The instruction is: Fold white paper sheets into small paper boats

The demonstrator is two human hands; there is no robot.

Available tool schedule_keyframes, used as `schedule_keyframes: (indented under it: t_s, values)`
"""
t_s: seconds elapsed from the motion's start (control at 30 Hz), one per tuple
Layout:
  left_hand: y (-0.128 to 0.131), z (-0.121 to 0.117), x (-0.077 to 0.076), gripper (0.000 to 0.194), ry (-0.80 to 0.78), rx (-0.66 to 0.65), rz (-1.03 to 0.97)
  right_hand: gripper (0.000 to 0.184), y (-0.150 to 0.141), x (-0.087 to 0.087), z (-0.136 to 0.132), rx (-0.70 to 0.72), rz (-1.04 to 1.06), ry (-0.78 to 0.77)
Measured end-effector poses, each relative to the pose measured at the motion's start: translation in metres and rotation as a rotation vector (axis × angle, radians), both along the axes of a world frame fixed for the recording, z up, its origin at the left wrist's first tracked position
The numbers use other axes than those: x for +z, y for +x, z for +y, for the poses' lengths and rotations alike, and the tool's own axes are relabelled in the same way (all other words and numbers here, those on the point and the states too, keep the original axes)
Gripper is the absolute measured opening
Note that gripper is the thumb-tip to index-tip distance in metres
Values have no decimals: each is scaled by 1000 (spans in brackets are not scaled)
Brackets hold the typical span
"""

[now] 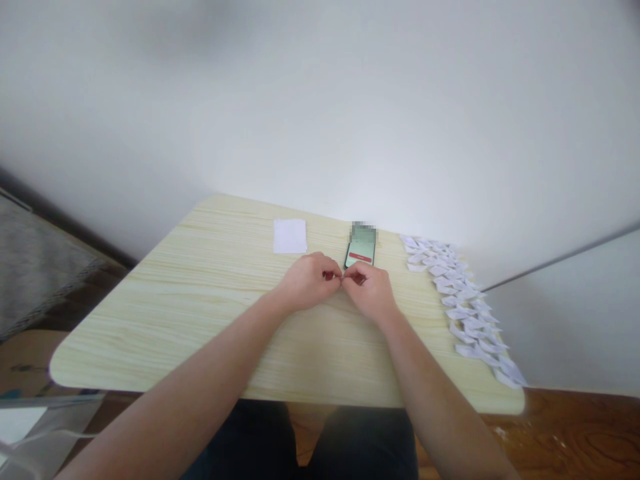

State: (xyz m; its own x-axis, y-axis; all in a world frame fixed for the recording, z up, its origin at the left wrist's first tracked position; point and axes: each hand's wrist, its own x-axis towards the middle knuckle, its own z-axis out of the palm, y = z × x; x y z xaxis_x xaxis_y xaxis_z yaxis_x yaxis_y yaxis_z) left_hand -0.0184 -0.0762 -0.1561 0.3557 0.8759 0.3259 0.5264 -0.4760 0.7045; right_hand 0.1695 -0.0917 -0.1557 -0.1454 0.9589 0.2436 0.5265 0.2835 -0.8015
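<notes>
My left hand (314, 280) and my right hand (369, 285) meet over the middle of the table, fingertips almost touching. Both are closed in a pinch on a small pale piece of paper (342, 277); the fingers hide most of it, so its shape cannot be made out. Just beyond my right hand lies a phone (361, 248) with a lit green screen and a red bar. A stack of square white paper (290, 237) rests beyond my left hand, to its left.
Many folded white paper figures (463, 300) stand in rows along the right edge of the light wooden table (175, 293). A white wall (320, 120) rises behind the table. At the lower left, a pale cable (55, 433) runs beside the table.
</notes>
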Motion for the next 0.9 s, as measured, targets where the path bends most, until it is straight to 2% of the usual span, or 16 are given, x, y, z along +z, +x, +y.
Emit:
schedule_keyframes:
  t_s: [0.63, 0.9]
  values:
    - [1, 1, -5, 14, -64, 28, -112, 7, 1, -2, 4, -25, 162, -115]
    - [3, 0, -1, 14, -69, 47, -186, 5, -1, -5, 7, -50, 345, -215]
